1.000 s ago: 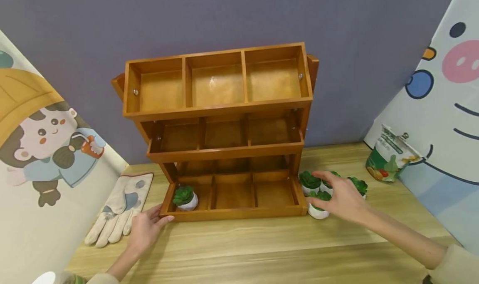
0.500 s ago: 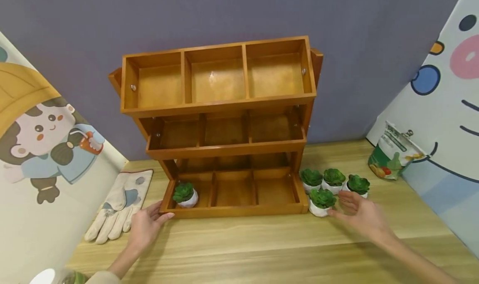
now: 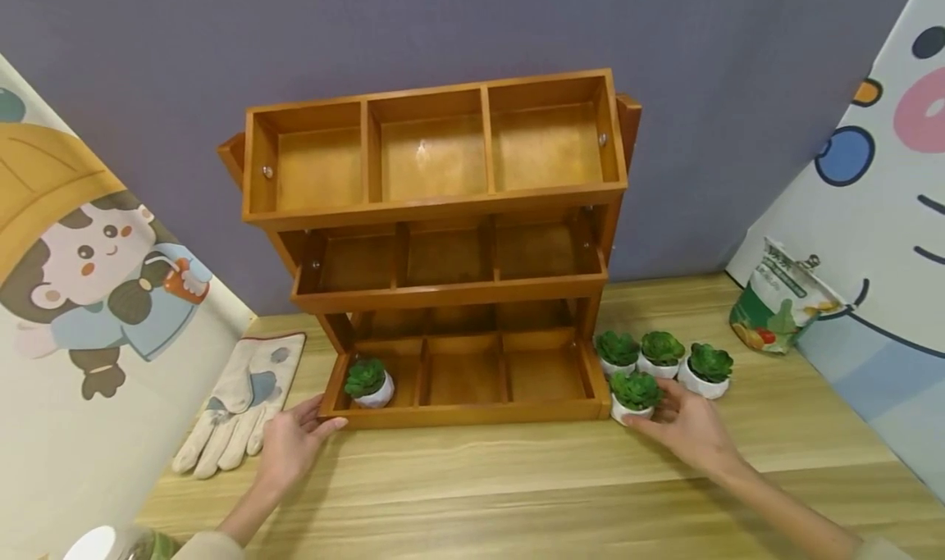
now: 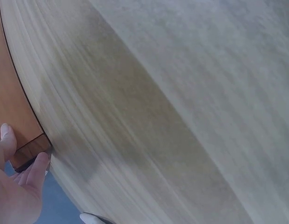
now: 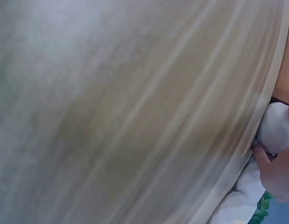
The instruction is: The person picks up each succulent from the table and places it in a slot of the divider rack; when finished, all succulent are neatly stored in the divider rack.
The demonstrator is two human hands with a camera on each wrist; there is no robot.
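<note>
A three-tier wooden shelf point(image 3: 435, 207) with divided compartments stands against the back wall. My left hand point(image 3: 289, 441) holds its lower left front corner, thumb on the front and fingers at the side; the left wrist view shows that hand point(image 4: 18, 191) around the wooden corner point(image 4: 32, 148). At the shelf's right end, my right hand point(image 3: 697, 433) grips a small potted succulent point(image 3: 636, 389) between thumb and fingers. Its white pot point(image 5: 275, 128) shows at the edge of the right wrist view. Another potted succulent point(image 3: 369, 382) sits in the bottom tier's left compartment.
Several more potted succulents point(image 3: 662, 352) stand just behind my right hand. A green and white bag with a clip point(image 3: 782, 302) leans at the right wall. White gardening gloves point(image 3: 239, 404) lie left of the shelf; a white-lidded jar point(image 3: 103, 544) is at the bottom left.
My right hand has come down from above the succulents, passed to the right of the front one, then moved left and taken hold of its pot. My left hand has stayed on the shelf corner.
</note>
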